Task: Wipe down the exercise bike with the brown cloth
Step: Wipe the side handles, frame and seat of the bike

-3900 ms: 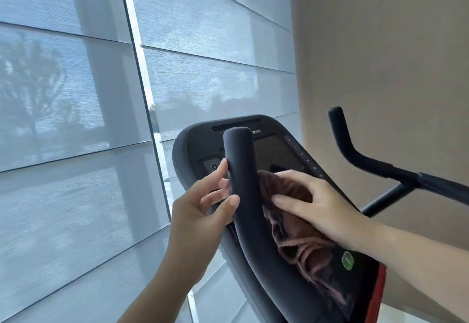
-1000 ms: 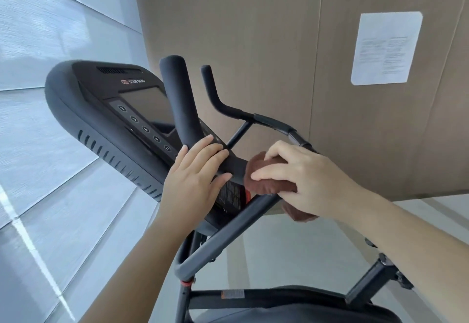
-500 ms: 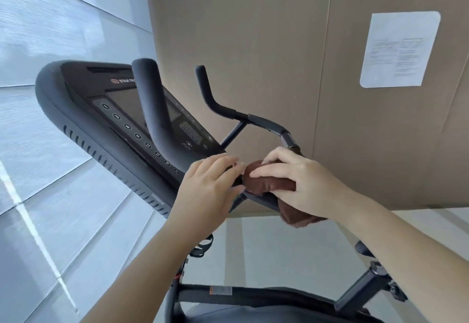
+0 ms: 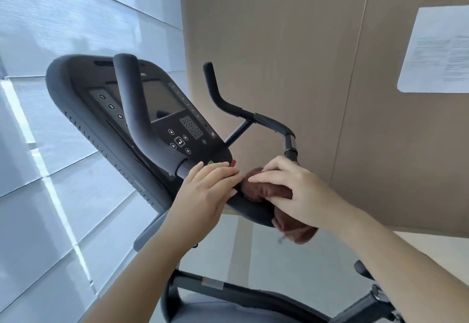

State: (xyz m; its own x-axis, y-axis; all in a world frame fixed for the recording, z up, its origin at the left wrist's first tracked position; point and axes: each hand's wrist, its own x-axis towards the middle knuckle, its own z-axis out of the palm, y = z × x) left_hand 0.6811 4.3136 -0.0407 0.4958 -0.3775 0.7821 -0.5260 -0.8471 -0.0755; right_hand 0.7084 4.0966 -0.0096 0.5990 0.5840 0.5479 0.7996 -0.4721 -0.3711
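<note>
The black exercise bike fills the middle of the head view, with its console (image 4: 162,109) tilted towards me and a dark screen and keypad on it. A thick left handlebar horn (image 4: 129,94) rises in front of the console; a thinner right horn (image 4: 215,89) stands farther back. My right hand (image 4: 291,190) grips the bunched brown cloth (image 4: 264,190), pressing it around the lower handlebar bar just under the console. Part of the cloth hangs below my palm. My left hand (image 4: 208,195) rests over the same bar right beside the cloth, fingers curled on it.
A tan panelled wall (image 4: 291,43) stands behind the bike, with a white printed sheet (image 4: 436,50) on it at the right. Windows with pale blinds (image 4: 63,30) run along the left. The bike's frame tube (image 4: 228,287) and the light floor lie below.
Since 3.9 s ago the cloth left the console face and came down onto the lower handlebar bar. In the last second both hands stayed on that bar while my view shifted.
</note>
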